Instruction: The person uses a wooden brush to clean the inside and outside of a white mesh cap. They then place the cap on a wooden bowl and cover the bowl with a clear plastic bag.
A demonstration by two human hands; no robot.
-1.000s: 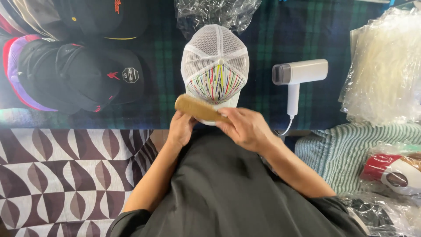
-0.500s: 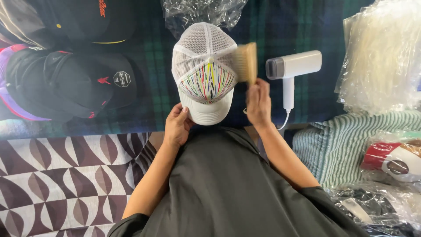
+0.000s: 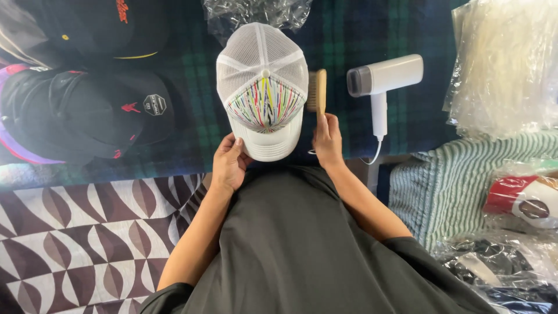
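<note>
Plaid cloth covers the table (image 3: 192, 116), where our white mesh cap (image 3: 263, 87) lies, so we steady its brim with the left hand (image 3: 229, 164) while the right hand (image 3: 327, 139), pinching the brush (image 3: 317, 92), strokes lightly along the side.

Brush shifts to the cap's side

The right hand (image 3: 327, 141) carries the wooden brush (image 3: 317, 92) from over the brim to beside the white cap (image 3: 263, 87).

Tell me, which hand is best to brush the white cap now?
The right hand, probably: it already holds the wooden brush against the side of the white cap. The left hand grips the brim, steadying it.
</note>
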